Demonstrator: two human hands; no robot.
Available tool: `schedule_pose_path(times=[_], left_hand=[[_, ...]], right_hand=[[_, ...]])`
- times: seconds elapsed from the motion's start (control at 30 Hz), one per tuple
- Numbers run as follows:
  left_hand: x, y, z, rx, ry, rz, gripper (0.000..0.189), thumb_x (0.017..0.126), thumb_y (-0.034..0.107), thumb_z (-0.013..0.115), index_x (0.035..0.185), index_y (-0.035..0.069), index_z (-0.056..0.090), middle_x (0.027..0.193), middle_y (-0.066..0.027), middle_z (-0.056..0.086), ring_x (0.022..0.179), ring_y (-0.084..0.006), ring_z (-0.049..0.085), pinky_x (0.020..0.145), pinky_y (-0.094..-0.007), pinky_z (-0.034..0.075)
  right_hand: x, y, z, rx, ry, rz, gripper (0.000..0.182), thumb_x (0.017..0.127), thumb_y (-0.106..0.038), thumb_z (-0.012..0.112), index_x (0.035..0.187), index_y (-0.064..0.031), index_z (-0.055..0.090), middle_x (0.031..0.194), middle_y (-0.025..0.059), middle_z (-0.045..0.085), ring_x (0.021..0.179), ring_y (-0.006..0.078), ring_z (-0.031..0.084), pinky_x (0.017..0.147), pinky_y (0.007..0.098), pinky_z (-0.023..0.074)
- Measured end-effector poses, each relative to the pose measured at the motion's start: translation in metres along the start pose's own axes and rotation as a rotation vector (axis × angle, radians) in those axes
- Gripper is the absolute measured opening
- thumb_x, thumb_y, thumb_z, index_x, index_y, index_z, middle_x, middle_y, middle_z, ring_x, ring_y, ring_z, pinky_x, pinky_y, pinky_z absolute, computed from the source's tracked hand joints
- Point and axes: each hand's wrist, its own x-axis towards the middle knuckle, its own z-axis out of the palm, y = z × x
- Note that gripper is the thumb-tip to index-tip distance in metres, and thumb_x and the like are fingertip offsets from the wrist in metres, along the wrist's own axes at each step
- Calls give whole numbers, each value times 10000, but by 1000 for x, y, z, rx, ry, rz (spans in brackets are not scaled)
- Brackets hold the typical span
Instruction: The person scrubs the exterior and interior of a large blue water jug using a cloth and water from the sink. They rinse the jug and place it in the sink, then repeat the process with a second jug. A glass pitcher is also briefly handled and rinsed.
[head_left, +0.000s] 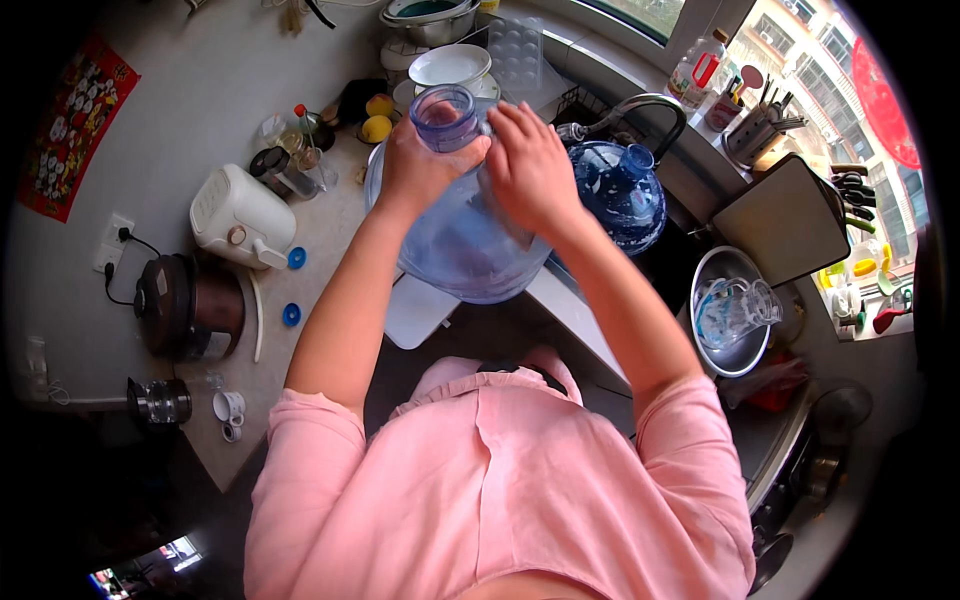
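Note:
A large clear-blue plastic water jug (472, 247) stands upright on the counter before me, its neck (444, 120) uncapped. My left hand (426, 161) grips the jug around the neck, with the thumb to the right. Against the jug's upper right side lies my right hand (529, 161), fingers close together; whether it holds a small thing under the palm cannot be told. A second, darker blue water jug (619, 199) is in the sink area to the right, its mouth open. Two blue caps (297, 258) (292, 314) lie on the counter to the left.
On the left counter (225, 450) are a white appliance (241, 217), a dark rice cooker (187, 307) and glass jars. A curved faucet (664, 112) rises behind the second jug. Right of it are a tilted cutting board (784, 221) and a metal bowl (731, 360) holding a clear pitcher.

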Motion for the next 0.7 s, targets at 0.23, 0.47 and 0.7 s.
schedule_pose_path(times=[0.23, 0.47, 0.7], left_hand=[[-1, 13, 1, 17, -24, 43, 327, 703, 110, 796, 954, 52, 594, 911, -42, 656, 843, -150, 630, 799, -299, 505], [5, 3, 3, -1, -16, 47, 442, 663, 264, 844, 971, 54, 607, 887, -72, 683, 817, -206, 670, 764, -312, 526], [-7, -2, -4, 23, -12, 83, 450, 658, 241, 842, 981, 63, 586, 882, -58, 668, 809, -202, 663, 761, -313, 527]], right_hand=[[118, 59, 50, 135, -703, 123, 422, 929, -294, 389, 1148, -32, 637, 1266, 152, 599, 1158, 330, 569, 963, 407, 467], [1, 22, -7, -50, -43, -189, 399, 924, -227, 492, 1261, -29, 576, 1333, 182, 537, 1300, 378, 440, 1095, 485, 327], [-32, -6, -14, 84, 11, 29, 411, 909, -190, 508, 1296, -61, 556, 1366, 173, 510, 1325, 403, 406, 1107, 519, 290]])
